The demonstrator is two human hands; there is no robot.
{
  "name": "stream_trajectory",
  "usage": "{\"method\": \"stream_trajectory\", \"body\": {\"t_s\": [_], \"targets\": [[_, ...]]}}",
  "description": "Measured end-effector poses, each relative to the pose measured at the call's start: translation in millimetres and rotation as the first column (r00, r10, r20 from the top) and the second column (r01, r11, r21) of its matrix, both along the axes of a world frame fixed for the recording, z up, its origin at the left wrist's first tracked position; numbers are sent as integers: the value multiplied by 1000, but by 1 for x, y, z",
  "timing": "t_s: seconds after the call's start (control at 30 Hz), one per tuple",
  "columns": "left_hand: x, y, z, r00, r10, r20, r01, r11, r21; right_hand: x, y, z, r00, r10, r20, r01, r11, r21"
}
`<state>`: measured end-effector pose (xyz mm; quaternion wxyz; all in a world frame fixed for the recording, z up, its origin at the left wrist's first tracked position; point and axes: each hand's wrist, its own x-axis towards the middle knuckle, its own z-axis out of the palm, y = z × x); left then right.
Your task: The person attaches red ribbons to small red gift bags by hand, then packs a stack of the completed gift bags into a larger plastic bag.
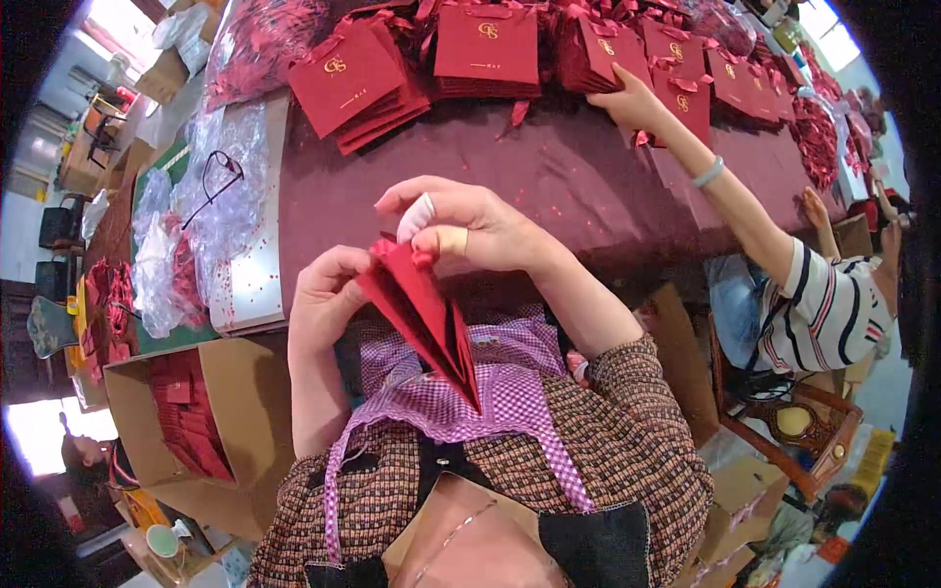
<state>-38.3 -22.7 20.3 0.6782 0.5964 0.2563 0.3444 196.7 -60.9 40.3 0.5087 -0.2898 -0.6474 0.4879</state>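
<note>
A folded red paper gift bag (421, 304) hangs before my chest, its narrow side toward me and its lower end pointing down over the purple checked apron (500, 397). My left hand (333, 284) pinches its upper left corner between thumb and fingers. At the other upper corner, my right hand (480, 225) is closed on the bag's edge, with a bit of red ribbon by the thumb. White tape wraps one right finger and a tan plaster covers the thumb. Just past my hands lies the dark red tablecloth (470, 152).
Stacks of red gift bags (485, 49) line the table's far side. A co-worker's hand (632, 103) touches one stack at right. Clear plastic wrap (235, 167) and glasses (223, 174) lie at left. An open cardboard box (240, 402) holding red bags stands near my left elbow.
</note>
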Motion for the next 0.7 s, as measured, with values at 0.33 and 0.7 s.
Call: {"method": "stream_trajectory", "body": {"t_s": [0.33,0.7], "targets": [[-15,10,11,966,254,37,-254,967,-19,66,34,-51,415,-774,479,556,632,540],[-3,9,6,945,320,-71,-322,947,-22,121,31,-84,202,-772,602,519,606,603]]}}
